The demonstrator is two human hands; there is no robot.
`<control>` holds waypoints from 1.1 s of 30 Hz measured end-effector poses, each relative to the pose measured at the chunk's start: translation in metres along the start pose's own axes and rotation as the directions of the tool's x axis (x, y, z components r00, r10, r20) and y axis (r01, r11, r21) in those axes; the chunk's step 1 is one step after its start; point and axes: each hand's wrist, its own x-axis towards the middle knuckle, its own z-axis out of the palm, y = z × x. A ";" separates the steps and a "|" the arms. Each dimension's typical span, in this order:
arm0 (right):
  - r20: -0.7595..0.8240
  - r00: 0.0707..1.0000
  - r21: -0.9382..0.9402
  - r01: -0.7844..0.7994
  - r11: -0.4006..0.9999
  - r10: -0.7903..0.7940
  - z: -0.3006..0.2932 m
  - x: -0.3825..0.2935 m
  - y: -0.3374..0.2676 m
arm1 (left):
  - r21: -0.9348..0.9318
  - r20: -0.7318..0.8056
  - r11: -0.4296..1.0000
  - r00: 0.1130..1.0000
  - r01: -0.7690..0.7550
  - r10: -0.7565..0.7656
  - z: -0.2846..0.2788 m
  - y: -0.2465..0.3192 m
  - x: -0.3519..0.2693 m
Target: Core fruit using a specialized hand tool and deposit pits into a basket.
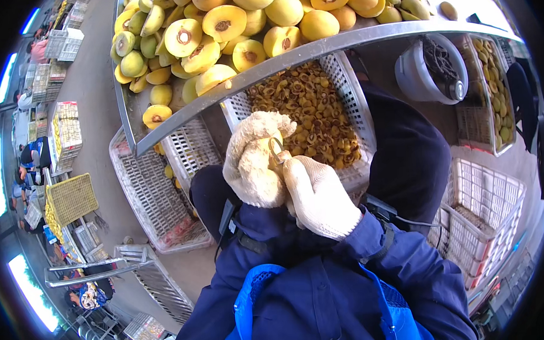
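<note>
My left hand [256,164], in a thick, soiled knit glove, is closed around a yellow fruit half [275,145], most of it hidden by the fingers. In my right hand [320,195], gloved in cleaner white knit, is a small tool with a curved metal loop [276,149], its loop at the fruit. Both hands are close together above a white plastic crate [362,122] of scooped-out fruit cores [310,119]. Halved yellow fruits [224,23] with brown centres lie heaped on a metal-rimmed table [251,81] beyond the hands.
Empty-looking white crates [158,196] stand at the left, another crate [484,212] at the right. A pale bucket [430,70] and a fruit-filled crate [494,95] are at the upper right. Several people work among stacked crates [66,132] at the far left.
</note>
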 end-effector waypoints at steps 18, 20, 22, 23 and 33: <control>0.344 0.913 0.361 -0.344 0.867 0.219 -0.029 -0.004 -0.011 | -0.286 0.246 0.669 0.728 0.686 -0.640 -0.001 0.018 0.026; 0.489 0.860 0.530 -0.426 0.733 0.147 -0.036 0.001 0.000 | -0.542 0.108 0.532 0.682 0.651 -0.724 0.006 0.019 0.028; 0.449 0.879 0.402 -0.360 0.842 0.161 -0.040 0.001 0.000 | -0.260 0.096 0.645 0.684 0.719 -0.723 0.005 0.026 0.033; 0.453 0.879 0.303 -0.311 0.901 0.151 -0.040 0.002 0.002 | -0.029 0.115 0.686 0.684 0.727 -0.720 0.004 0.032 0.035; 0.765 0.578 0.632 -0.759 0.157 -0.283 -0.026 -0.012 0.047 | -0.308 -0.062 0.894 0.930 0.327 -0.362 0.004 0.025 0.020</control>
